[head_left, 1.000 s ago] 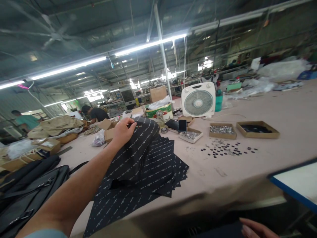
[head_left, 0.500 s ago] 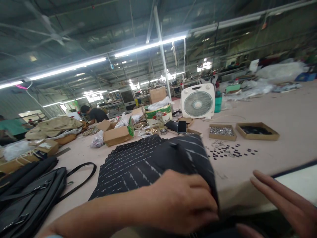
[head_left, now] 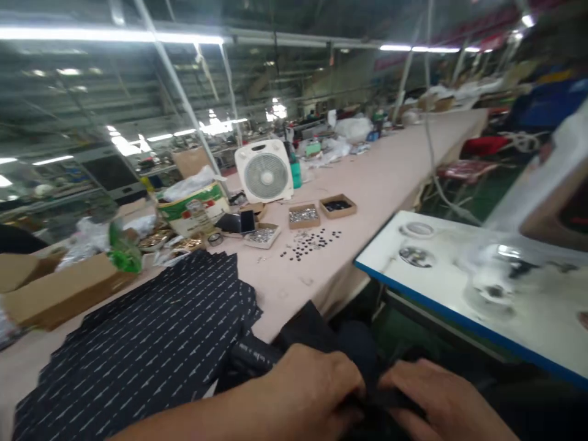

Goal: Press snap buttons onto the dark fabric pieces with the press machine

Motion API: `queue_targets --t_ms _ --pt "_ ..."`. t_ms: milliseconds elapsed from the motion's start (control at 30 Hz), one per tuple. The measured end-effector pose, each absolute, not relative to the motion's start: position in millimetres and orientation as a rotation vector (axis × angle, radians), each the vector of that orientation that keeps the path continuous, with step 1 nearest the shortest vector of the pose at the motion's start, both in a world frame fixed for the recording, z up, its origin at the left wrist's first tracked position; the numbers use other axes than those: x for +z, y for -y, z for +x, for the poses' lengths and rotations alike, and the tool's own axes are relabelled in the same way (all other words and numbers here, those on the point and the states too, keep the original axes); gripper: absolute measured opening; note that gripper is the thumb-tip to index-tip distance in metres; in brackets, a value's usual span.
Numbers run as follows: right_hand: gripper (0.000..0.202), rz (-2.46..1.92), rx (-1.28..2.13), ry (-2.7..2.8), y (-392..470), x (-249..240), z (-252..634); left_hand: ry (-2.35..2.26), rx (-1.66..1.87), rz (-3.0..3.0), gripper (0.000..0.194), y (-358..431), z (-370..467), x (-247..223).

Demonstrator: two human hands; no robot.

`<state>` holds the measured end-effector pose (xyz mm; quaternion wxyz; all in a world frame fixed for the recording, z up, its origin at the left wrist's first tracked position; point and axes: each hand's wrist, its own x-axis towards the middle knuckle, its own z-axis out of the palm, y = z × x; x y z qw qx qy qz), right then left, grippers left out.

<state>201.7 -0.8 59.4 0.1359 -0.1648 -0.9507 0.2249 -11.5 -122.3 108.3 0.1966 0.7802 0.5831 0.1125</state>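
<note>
At the bottom centre my left hand (head_left: pixel 316 392) is closed on dark fabric (head_left: pixel 307 331). Just to its right, my right hand (head_left: pixel 432 392) pinches the same fabric, with a small gap between the two hands. The cloth hangs past the table's front edge, and its lower part is lost in shadow. Left of my hands lies a fanned stack of dark fabric pieces (head_left: pixel 151 343) with broken white stripes. Some fabric by my left wrist overlaps the stack's right side.
A white fan (head_left: pixel 265 174) stands on the long table (head_left: pixel 331 184). Before it are a box of metal parts (head_left: pixel 303 216), a box of black parts (head_left: pixel 337 206) and scattered black pieces (head_left: pixel 305 245). A cardboard box (head_left: pixel 68 291) sits left. At right stands a white sewing table (head_left: pixel 441 288).
The view has swung right, showing the sewing table. My left hand has brought the fabric off the stack to the table's edge. My right hand, spread before, has closed on it.
</note>
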Motion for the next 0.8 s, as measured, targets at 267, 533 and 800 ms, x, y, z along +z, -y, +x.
queue_targets --t_ms 267,533,800 --pt "0.009 -1.081 0.703 2.693 -7 78 231 -1.617 0.521 2.295 0.014 89 -12 104" --pt "0.018 -1.046 1.002 2.533 -4 83 233 -1.486 0.456 2.092 0.051 85 -12 118" --pt "0.019 -0.768 0.785 2.621 -4 115 221 -1.233 0.486 2.115 0.08 46 -7 144"
